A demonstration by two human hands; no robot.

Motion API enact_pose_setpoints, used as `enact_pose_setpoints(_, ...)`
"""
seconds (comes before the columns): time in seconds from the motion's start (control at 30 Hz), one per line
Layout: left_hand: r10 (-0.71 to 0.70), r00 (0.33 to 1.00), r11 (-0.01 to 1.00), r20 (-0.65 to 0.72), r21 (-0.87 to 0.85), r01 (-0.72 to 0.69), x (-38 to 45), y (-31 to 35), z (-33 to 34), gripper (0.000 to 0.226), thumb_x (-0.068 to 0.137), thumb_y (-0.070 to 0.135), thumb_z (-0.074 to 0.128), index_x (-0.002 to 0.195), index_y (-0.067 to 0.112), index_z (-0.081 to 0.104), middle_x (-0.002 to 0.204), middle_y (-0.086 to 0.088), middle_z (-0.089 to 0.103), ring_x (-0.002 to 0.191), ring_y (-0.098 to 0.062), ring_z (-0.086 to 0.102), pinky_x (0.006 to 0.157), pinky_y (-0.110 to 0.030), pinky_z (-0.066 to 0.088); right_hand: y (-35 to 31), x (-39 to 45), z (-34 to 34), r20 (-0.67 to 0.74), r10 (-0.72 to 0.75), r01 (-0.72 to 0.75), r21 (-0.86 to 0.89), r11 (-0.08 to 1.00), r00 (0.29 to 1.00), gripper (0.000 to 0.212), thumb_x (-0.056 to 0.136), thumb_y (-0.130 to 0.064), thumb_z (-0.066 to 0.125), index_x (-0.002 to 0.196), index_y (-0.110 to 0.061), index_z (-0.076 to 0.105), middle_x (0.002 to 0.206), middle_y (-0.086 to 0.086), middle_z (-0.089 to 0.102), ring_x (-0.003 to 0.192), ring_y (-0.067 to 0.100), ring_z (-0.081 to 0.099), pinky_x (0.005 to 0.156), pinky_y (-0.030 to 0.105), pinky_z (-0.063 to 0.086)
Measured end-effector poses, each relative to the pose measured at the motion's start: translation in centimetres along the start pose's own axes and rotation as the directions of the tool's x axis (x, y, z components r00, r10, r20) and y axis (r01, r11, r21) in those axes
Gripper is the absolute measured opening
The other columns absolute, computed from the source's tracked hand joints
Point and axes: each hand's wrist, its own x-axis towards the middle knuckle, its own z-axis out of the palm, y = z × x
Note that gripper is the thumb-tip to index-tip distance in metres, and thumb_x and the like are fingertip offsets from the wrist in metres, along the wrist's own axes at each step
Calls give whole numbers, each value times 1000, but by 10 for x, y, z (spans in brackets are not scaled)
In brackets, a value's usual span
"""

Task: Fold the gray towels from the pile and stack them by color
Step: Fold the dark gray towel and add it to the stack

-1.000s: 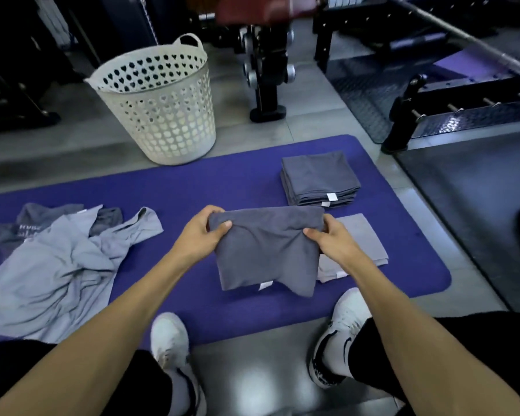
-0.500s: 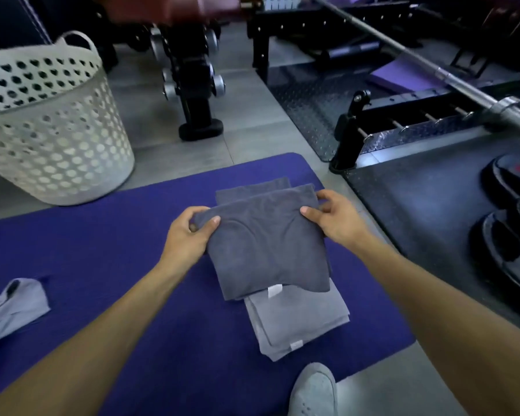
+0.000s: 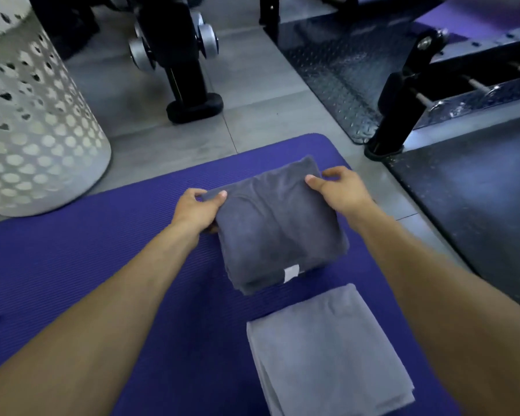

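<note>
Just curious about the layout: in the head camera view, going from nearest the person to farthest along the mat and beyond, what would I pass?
Light gray folded towels → dark gray folded towel gripped by both hands → gray floor tiles → black equipment stand.

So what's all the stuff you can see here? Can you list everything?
dark gray towels: one folded stack, dark gray, far part of the mat, held at its far corners
light gray towels: one folded stack, light gray, near part of the mat
mat: one, purple, on the floor under both stacks
laundry basket: one, white with holes, on the floor at left
floor: gray tiles
gym equipment: black frames, beyond the mat
left hand: one, pinches the dark stack's left corner
right hand: one, pinches its right corner
</note>
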Motion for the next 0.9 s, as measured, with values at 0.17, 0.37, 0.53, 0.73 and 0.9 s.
enact_pose_setpoints(0.17,13,1000,994,27,107,-16,20,-24,0,49,87,25,75,130,23,50,92,-4,68,81,-20,68,74,-38,59,36,2,14,155,48,-4,-270,963,987,51,94,-35,64,137,-12,48,130,8,58,114,27,56,84,31,40)
enact_pose_setpoints(0.37,307,951,945,-32,125,-301,15,-17,4,40,91,18,70,125,32,55,88,-4,70,81,-19,67,75,-35,56,40,-1,1,-85,-110,99,-131,986,990,34,93,-24,65,126,-18,57,103,2,64,80,12,55,58,18,37)
enact_pose_setpoints(0.53,219,976,910,17,357,-210,16,-25,9,57,91,30,69,143,22,46,114,1,62,107,-17,61,97,-32,47,57,-6,2,68,-108,128,-496,859,992,36,94,-29,62,121,-7,54,115,13,61,100,30,58,78,37,47)
enact_pose_setpoints(0.73,280,960,912,-8,314,-264,-35,-31,-21,32,92,24,67,124,22,60,100,8,67,85,-11,64,75,-29,47,40,-46,1,30,-364,334,-471,816,931,24,94,-18,61,116,-10,59,112,5,58,97,23,58,79,38,51)
enact_pose_setpoints(0.9,240,960,911,146,308,-274,-104,-38,-89,6,93,18,67,94,24,69,84,-3,73,78,-14,70,67,-16,51,-9,-116,33,343,-386,498,-353,792,857,14,90,-13,61,102,-13,68,82,-3,66,87,21,65,83,37,55)
